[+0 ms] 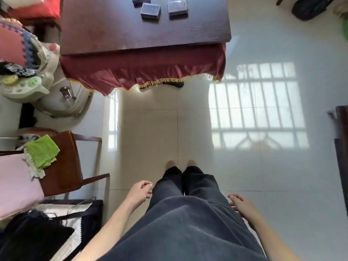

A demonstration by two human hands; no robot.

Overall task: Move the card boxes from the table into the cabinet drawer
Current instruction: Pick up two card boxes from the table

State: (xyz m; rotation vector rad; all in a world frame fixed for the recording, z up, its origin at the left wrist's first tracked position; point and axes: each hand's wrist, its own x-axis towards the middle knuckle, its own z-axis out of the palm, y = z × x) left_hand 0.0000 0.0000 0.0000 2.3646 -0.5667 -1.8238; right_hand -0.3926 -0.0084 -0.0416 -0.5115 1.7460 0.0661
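Card boxes are lying far away on the dark wooden desk (131, 29): one clear box (150, 10) in the middle, another clear box (178, 6) just to its right, and a dark box (141, 0) at the far edge. The left hand (140, 193) is hanging by the leg, its grip loosely curled and holding nothing. The right hand (242, 205) is hanging with its grip wide and bare.

Glossy pale tile floor (244, 176), barred window light; wooden chair (64, 166) left.
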